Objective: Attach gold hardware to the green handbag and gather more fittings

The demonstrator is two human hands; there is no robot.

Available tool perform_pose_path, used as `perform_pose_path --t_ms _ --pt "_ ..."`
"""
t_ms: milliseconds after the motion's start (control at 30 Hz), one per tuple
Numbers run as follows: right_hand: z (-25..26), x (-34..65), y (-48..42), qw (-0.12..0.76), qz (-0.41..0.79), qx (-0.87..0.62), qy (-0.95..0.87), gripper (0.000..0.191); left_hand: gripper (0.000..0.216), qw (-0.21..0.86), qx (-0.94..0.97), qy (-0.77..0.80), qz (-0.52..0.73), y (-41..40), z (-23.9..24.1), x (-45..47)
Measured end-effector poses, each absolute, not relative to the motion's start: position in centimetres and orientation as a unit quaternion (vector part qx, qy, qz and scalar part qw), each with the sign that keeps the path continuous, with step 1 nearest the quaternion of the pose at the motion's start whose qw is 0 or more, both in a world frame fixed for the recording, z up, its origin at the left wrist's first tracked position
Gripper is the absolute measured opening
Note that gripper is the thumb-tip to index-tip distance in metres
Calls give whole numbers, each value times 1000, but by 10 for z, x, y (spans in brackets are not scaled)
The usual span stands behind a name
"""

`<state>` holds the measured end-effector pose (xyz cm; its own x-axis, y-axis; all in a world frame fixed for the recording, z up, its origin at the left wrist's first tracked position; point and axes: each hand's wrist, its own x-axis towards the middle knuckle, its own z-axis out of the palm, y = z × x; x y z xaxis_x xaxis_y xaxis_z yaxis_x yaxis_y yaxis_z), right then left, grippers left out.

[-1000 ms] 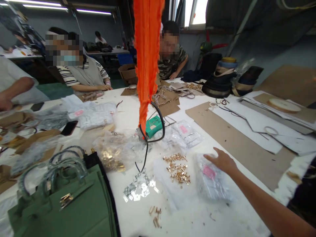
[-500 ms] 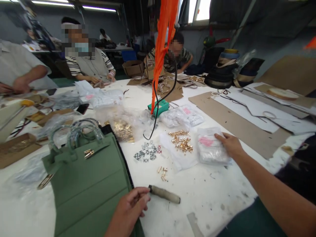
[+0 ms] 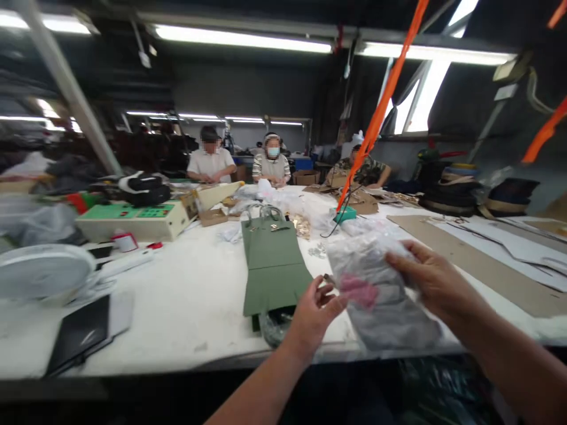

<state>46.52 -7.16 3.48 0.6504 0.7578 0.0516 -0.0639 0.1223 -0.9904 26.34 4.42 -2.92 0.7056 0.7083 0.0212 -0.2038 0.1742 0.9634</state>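
While lying on the tabletop (image 3: 186, 295) half a second ago, the plastic bag (image 3: 381, 295) is now lifted.
It is clamped by right hand (image 3: 436, 283) fingers; left hand (image 3: 314, 313) fingers are pinched at its edge.

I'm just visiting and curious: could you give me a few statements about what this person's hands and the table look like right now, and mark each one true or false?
1. Both hands grip a clear plastic bag with a pink label. True: the right hand holds its side, the left hand its edge.
2. A red handbag lies on the table. False: the flat bag is green.
3. An orange strap hangs from above. True.
4. Nobody else is at the table. False: several people sit at the far end.
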Motion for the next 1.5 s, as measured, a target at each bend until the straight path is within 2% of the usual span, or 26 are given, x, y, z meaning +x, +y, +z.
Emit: perform_pose_path --t_ms 67,133,233,400,567,700,900,1033,1233,1500 --pt "22 404 -77 655 348 -571 -352 47 72 773 499 206 333 15 -38 228" --pt "2 356 -83 605 327 -593 -419 46 60 780 447 225 375 -8 -49 194" --pt "-30 312 -94 564 315 -612 -456 51 59 744 399 274 460 -31 -70 150" --pt "-76 286 -109 559 426 -574 -421 56 71 680 406 335 509 -47 -102 114" --pt "-103 278 -114 507 425 -629 -410 63 57 586 483 374 533 -45 -116 99" --pt "-119 278 -110 553 456 -568 -405 59 51 564 529 366 518 -41 -113 91" --pt "-112 274 -101 573 570 -490 -327 51 61 652 462 360 482 -35 -110 87" --pt "-93 273 -86 569 633 -426 -307 49 59 664 429 377 482 -24 -116 84" --pt "-84 272 -66 530 569 -505 -376 53 59 667 406 382 495 -13 -116 74" --pt "-71 251 -34 555 559 -489 -374 52 69 663 406 365 513 4 -99 50"
